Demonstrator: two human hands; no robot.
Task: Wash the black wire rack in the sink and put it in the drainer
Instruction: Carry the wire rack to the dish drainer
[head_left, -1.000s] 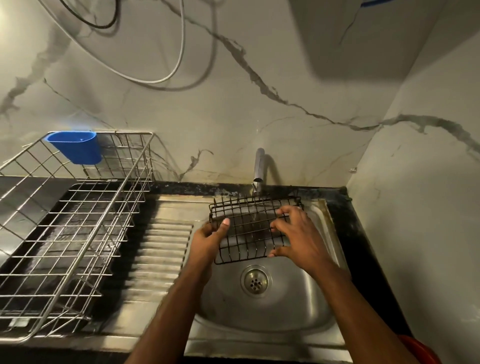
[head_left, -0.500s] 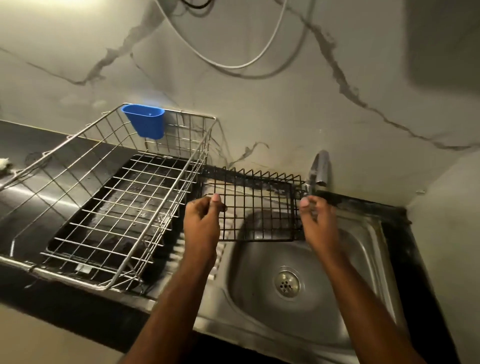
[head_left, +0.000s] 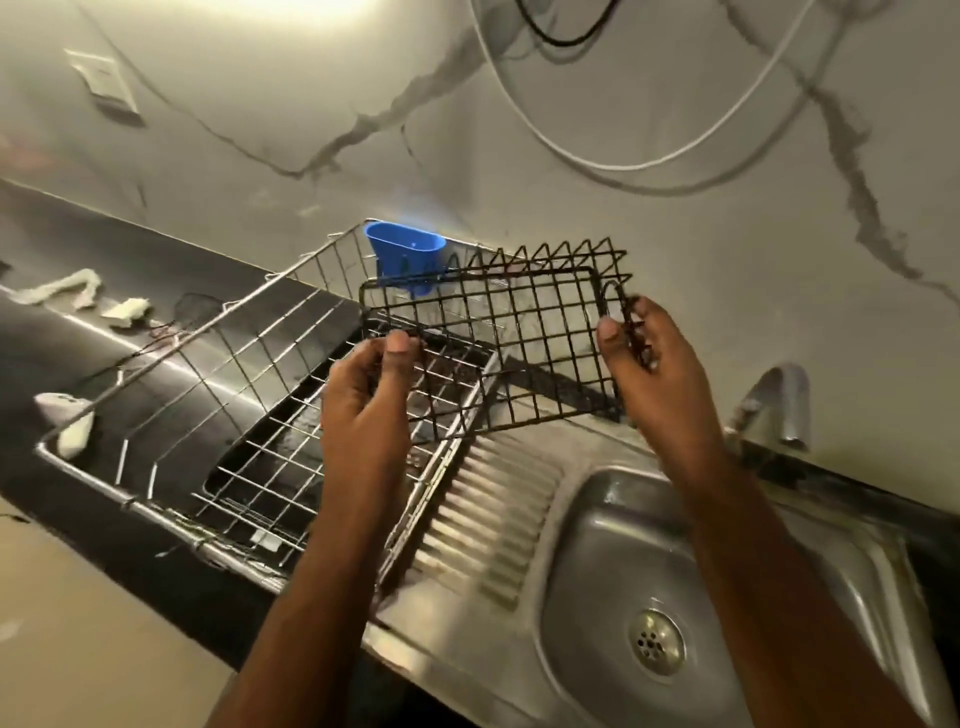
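Left hand (head_left: 363, 410): thumb on top, fingers curled under, pinching the near-left edge of the rack (head_left: 493, 343). Right hand (head_left: 654, 374): fingertips closed on the rack's right end wires, thumb in front. Both grips are light pinches on thin wire, not full wraps. Rack is airborne and tilted, its left part over the drainer (head_left: 218, 415), its right part above the ribbed draining board (head_left: 488, 525); it touches neither, as far as can be told. Blue cup (head_left: 405, 254) hangs on the drainer's far rim, just behind the rack. Sink (head_left: 613, 561) and tap (head_left: 779, 400) lie to the right. Risks, judged: wet wire slips from the pinches and the rack drops onto the board; prongs snag the drainer's wires on lowering; far edge knocks the cup; rack lands across the rim and tips out.
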